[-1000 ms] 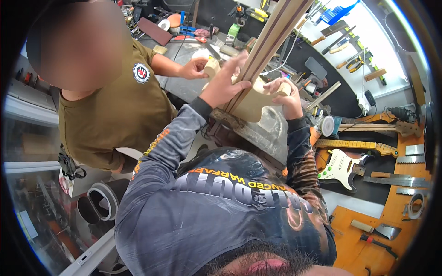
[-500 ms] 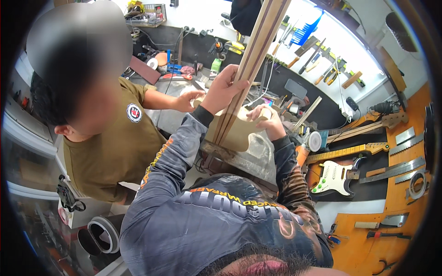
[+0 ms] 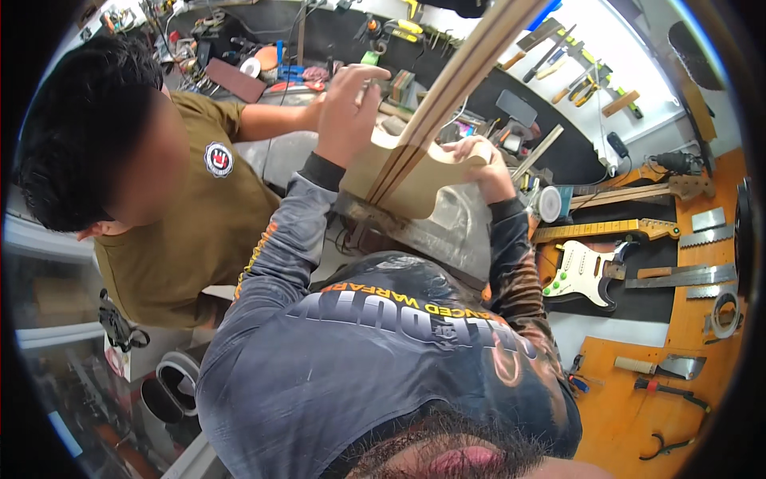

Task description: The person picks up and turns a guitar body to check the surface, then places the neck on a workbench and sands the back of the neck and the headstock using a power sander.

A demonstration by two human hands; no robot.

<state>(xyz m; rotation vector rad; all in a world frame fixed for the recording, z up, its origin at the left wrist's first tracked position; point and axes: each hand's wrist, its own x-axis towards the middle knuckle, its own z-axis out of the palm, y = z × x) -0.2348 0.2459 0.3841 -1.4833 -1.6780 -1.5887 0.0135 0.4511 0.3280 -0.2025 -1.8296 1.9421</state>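
Observation:
An unfinished guitar body (image 3: 419,188) of pale wood stands at the worktable, with a long laminated neck (image 3: 451,92) with dark stripes rising from it toward the top of the view. My right hand (image 3: 487,168) grips the body's right-hand horn, its fingers wrapped over the edge. My left hand (image 3: 349,112) is raised to the left of the neck, clear of it, with the fingers apart and nothing held. A co-worker's forearm (image 3: 275,121) reaches in from the left; my left hand hides the hand at its end.
The co-worker in a brown shirt (image 3: 199,215) stands close at my left. Tools clutter the bench behind, with a red sanding block (image 3: 235,80) among them. At right are an electric guitar (image 3: 578,275), handsaws (image 3: 686,279) and a cleaver (image 3: 678,366).
My left hand has let go of the neck and moved left, its fingers opening. My right hand stays on the horn. The view has shifted, and the co-worker appears farther left.

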